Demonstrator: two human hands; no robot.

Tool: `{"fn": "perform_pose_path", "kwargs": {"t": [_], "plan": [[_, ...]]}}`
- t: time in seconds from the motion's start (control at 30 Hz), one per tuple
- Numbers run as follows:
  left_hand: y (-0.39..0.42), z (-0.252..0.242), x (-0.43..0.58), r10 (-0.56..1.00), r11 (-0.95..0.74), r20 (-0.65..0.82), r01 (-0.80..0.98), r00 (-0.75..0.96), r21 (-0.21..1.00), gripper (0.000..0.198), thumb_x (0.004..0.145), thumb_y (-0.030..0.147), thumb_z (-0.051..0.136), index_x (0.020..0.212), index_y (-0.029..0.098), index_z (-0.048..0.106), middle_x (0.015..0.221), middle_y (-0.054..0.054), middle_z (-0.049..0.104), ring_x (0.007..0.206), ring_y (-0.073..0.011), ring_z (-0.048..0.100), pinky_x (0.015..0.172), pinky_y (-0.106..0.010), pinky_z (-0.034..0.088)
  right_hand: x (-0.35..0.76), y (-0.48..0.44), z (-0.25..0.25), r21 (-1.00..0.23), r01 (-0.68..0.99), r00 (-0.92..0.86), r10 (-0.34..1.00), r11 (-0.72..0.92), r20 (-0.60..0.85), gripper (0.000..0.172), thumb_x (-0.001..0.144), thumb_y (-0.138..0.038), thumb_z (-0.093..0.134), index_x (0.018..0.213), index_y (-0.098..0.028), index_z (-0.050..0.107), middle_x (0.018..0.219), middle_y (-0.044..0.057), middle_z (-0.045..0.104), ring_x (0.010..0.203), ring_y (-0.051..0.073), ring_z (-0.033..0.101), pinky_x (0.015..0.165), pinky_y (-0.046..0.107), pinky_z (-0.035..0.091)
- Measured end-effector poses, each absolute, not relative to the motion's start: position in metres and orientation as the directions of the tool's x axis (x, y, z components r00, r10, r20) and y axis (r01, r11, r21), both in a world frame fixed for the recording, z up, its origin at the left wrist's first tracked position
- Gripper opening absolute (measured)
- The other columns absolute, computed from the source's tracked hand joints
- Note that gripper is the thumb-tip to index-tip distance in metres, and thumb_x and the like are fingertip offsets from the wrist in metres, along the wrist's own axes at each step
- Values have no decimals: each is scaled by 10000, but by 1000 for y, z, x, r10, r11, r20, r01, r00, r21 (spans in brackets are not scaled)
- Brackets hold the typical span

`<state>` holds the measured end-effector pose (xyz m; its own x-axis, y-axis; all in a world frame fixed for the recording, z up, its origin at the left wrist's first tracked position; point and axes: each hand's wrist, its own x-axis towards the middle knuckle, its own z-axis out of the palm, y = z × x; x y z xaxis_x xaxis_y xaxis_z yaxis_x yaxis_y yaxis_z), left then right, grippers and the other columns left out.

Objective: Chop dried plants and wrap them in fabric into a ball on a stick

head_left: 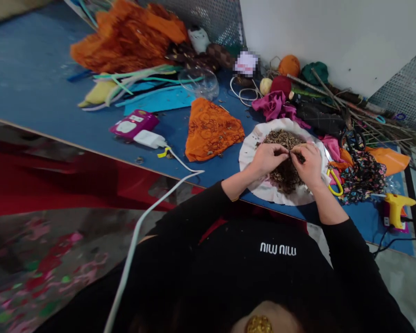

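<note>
A round white cloth [248, 152] lies near the table's front edge with a heap of brown dried plant bits [287, 178] on it. Over the heap, my left hand [268, 158] and my right hand [308, 162] meet fingertip to fingertip. Both are closed in a pinch around a small dark bit, too small to make out. Just right of the cloth are yellow-handled scissors [335, 182]. To its left sits an orange patterned cloth [211, 129], folded to a rough triangle with brown crumbs on it.
A white cable [152, 203] runs from a charger [149, 138] across the front edge. At the right lie floral fabric [362, 178] and a yellow glue gun [397, 210]. Behind are twigs [353, 104], yarn balls [289, 65], a clear plastic bowl [204, 83] and orange fabric [125, 39].
</note>
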<state>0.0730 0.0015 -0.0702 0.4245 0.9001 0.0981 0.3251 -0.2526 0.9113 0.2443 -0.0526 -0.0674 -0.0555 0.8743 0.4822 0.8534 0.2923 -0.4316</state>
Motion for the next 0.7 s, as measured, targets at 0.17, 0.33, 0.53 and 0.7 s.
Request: {"fn": "perform_pose_path", "kwargs": {"t": [0.17, 0.33, 0.53, 0.7], "plan": [[2, -67, 72, 813, -445, 184, 384, 553, 809, 166, 797, 212, 710, 913, 252, 822, 1002, -60, 828, 971, -300, 766, 893, -420, 577, 273, -60, -56, -341, 924, 83, 783, 170, 616, 278, 1020, -390, 481, 920, -244, 696, 986, 89, 752, 1016, 267, 680, 1018, 491, 518], [15, -53, 61, 774, -546, 308, 338, 553, 766, 164, 842, 319, 748, 968, 256, 832, 1146, -103, 806, 1031, -307, 752, 915, -421, 570, 343, -82, -36, -178, 921, 369, 627, -347, 686, 387, 1001, -309, 422, 1137, -138, 742, 1183, 256, 697, 1229, 414, 607, 1074, 681, 396], [64, -26, 42, 853, -499, 350, 411, 387, 763, 177, 888, 310, 696, 789, 213, 805, 902, -78, 816, 840, -254, 735, 774, -376, 522, 376, -92, -46, -20, 916, 339, 744, -401, 575, 366, 923, -344, 493, 1089, -202, 787, 1143, 252, 722, 1136, 439, 630, 1077, 690, 360], [144, -24, 30, 923, -375, 363, 499, 125, 782, 119, 831, 216, 698, 818, 192, 814, 865, -65, 805, 821, -235, 709, 782, -353, 495, 366, -86, -63, -84, 954, 277, 741, -287, 612, 452, 922, -408, 506, 1245, -172, 717, 1081, 189, 751, 1044, 356, 668, 1122, 631, 378]]}}
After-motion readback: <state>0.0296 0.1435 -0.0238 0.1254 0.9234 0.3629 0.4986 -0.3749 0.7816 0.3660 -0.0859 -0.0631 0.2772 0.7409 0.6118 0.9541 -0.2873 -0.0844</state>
